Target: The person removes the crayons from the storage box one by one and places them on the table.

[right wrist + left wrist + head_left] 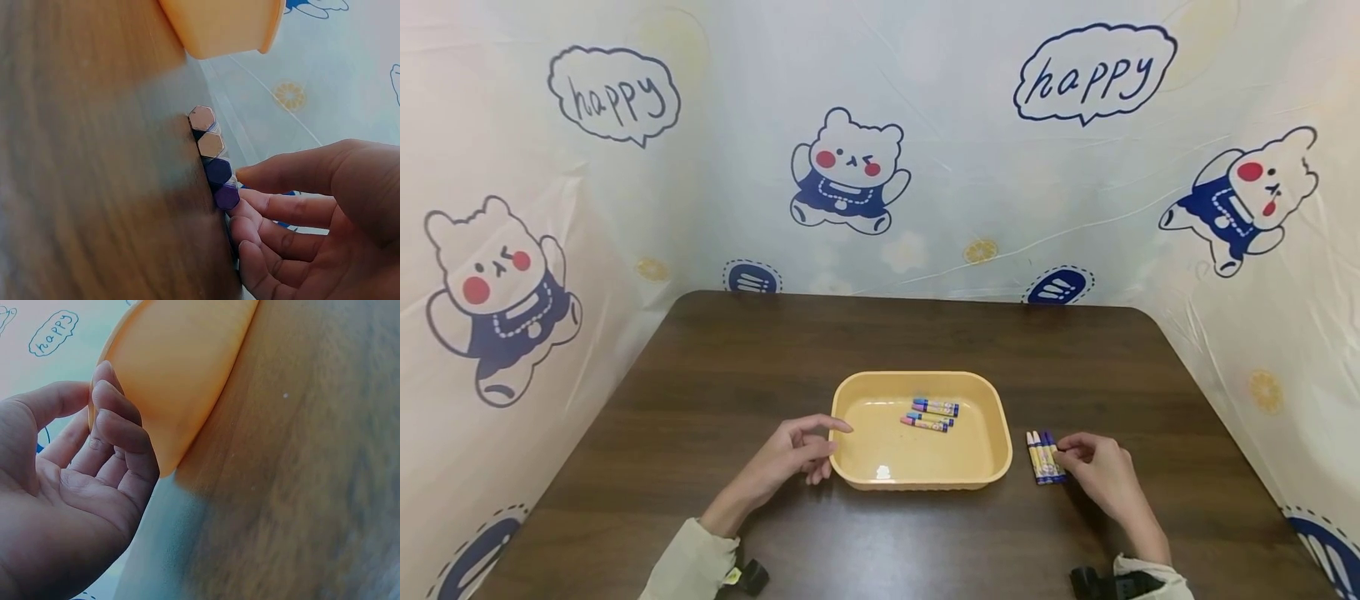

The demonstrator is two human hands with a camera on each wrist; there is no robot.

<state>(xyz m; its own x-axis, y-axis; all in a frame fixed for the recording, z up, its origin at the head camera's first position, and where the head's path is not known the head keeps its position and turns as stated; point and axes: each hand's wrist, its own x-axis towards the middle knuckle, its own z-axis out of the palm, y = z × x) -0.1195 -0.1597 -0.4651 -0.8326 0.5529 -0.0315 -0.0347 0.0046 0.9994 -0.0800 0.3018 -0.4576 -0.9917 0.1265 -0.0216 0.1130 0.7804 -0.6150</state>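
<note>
A shallow yellow tray (872, 454) stands on the table with several crayons (936, 407) lying in it, in two small groups. My left hand (786, 458) grips the tray's left rim, thumb inside and fingers curled against the outer wall (181, 369). To the right of the tray, several crayons (1040, 460) lie side by side in a row. My right hand (1108, 479) is at the row's right end, thumb and index finger pinching the purple crayon (226, 198). Beside that one lies a dark blue crayon (217, 172), then two with pale ends.
The brown wooden table (760, 358) is backed by a pale curtain (955, 125) with printed bears and lettering. A dark strap-on device sits at each wrist, next to pale sleeves (692, 562).
</note>
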